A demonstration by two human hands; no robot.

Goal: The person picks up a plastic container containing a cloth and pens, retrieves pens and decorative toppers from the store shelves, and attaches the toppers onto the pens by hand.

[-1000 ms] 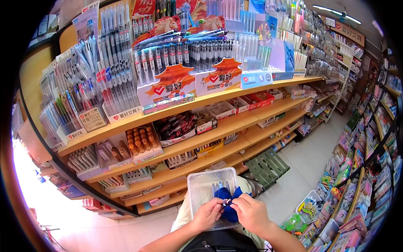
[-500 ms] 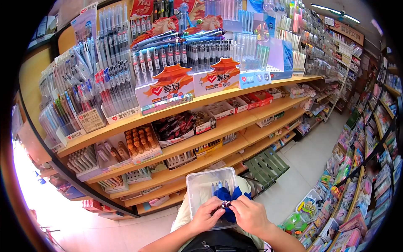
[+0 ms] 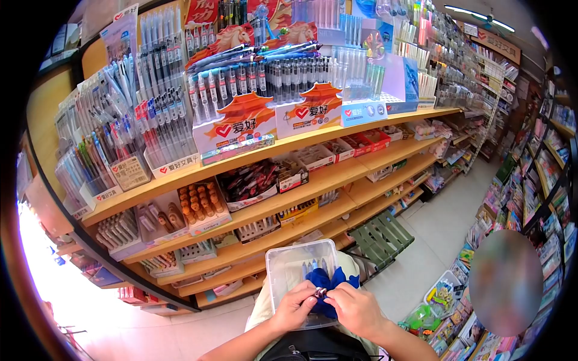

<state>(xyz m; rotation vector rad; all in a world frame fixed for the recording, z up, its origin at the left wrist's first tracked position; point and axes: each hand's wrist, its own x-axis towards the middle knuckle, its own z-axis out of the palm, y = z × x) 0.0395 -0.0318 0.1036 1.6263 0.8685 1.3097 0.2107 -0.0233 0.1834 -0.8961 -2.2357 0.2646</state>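
Both hands meet over a clear plastic box (image 3: 279, 265) that rests on my lap. My left hand (image 3: 295, 307) pinches a small dark, shiny piece (image 3: 320, 292), whose exact kind I cannot make out. From the other side, the fingers of my right hand (image 3: 355, 307) close on the same piece. Bunched up behind and below the fingers is a blue cloth (image 3: 340, 278). Several pens (image 3: 314, 265) lie in the box just beyond the cloth. The palms hide part of the box and cloth.
Wooden shelves (image 3: 337, 174) packed with pens and display boxes stand in front. A green slatted stool (image 3: 382, 237) is on the floor to the right. Racks of packaged goods (image 3: 481, 271) line the right side. A black bag (image 3: 319, 346) sits against my body.
The hands keep their grip, with only a slight shift of the small dark piece between the fingers. The view has moved very slightly.
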